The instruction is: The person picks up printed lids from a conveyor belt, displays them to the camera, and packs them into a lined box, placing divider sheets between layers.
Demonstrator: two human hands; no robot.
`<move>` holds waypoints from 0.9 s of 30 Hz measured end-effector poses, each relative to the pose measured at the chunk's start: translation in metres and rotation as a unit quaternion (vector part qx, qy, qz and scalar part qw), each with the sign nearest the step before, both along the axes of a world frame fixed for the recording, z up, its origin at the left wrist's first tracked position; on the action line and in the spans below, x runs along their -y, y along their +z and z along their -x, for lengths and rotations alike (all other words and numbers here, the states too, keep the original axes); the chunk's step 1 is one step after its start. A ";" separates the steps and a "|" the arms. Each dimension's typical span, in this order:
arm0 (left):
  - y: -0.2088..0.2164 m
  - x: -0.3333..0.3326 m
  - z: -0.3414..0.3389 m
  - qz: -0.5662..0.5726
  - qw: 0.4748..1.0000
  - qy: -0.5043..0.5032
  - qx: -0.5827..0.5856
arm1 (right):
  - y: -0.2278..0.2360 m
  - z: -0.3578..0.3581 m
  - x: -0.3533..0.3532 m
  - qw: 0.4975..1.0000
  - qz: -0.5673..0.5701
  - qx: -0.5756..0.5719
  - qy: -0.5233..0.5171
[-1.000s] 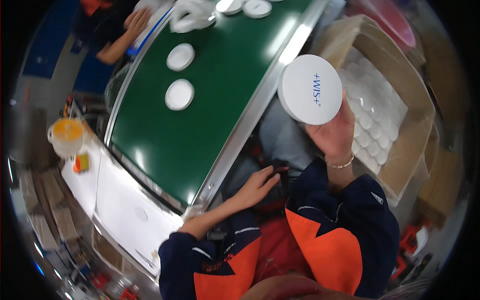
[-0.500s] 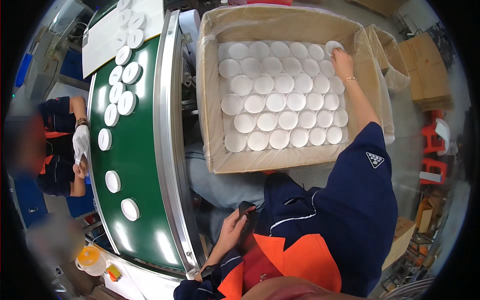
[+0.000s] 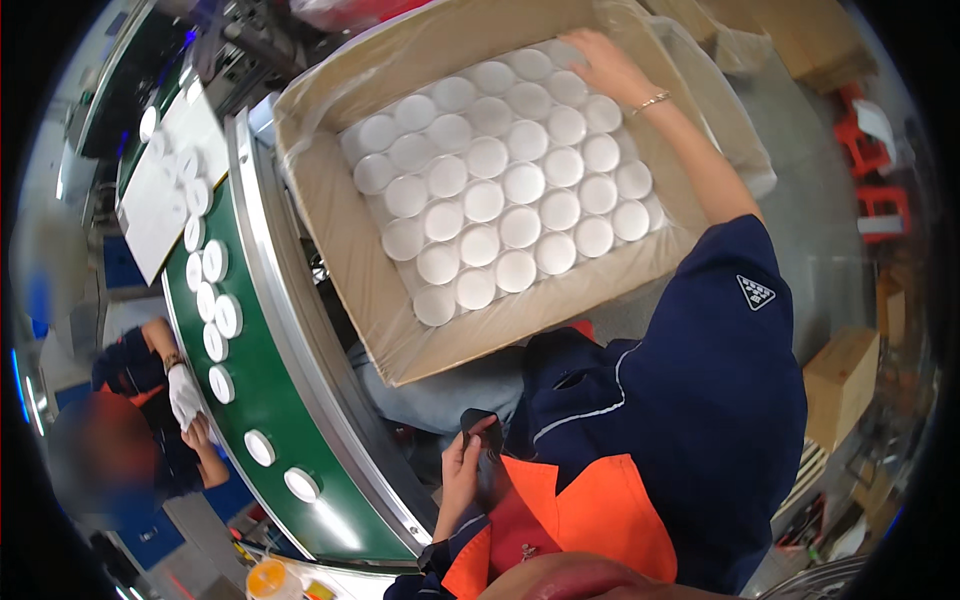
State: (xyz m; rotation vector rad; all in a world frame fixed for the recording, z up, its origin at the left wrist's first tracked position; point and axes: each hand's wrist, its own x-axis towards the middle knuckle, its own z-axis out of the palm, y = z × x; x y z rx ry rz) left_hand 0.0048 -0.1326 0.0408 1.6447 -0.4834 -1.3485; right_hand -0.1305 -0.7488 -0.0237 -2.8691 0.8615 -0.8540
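Observation:
A big cardboard box (image 3: 330, 215) lined with clear plastic holds rows of white round jars (image 3: 500, 190), lids up. My right hand (image 3: 612, 68) reaches into the box's far right corner, lying flat with fingers spread on the jars there, and a thin bracelet sits on its wrist. My left hand (image 3: 463, 462) is down at my lap, fingers pinched on a flap of dark cloth (image 3: 476, 422) by my navy and orange jacket.
A curved green conveyor belt (image 3: 255, 385) with a metal rim runs along the left and carries several white jars (image 3: 221, 316). A co-worker's white-gloved hand (image 3: 184, 395) works at its far side. Cardboard boxes (image 3: 840, 385) and red stools (image 3: 880, 200) stand at the right.
My right hand carried a white jar from beside the belt into the box's far corner and now lies flat there. My left hand moved from resting open to pinching dark cloth.

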 end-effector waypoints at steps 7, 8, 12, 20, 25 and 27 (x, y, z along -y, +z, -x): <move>0.004 0.003 -0.005 0.010 0.998 -0.065 -0.007 | 0.050 0.174 -0.030 0.940 0.017 0.153 -0.303; 0.004 0.002 -0.005 0.014 0.998 -0.065 -0.013 | 0.035 0.196 -0.037 0.950 -0.100 0.121 -0.270; 0.000 -0.004 -0.004 0.026 0.996 -0.084 0.002 | -0.026 0.230 -0.058 0.845 -0.466 0.129 -0.228; -0.004 -0.033 0.000 0.103 0.994 -0.023 0.024 | -0.075 0.277 -0.027 0.794 -0.560 0.171 -0.163; -0.015 -0.055 -0.002 0.098 0.994 -0.026 0.027 | -0.080 0.295 -0.002 0.851 -0.471 0.093 -0.212; -0.019 -0.061 0.000 0.200 0.978 0.031 0.051 | -0.073 0.280 0.001 0.887 -0.390 0.038 -0.245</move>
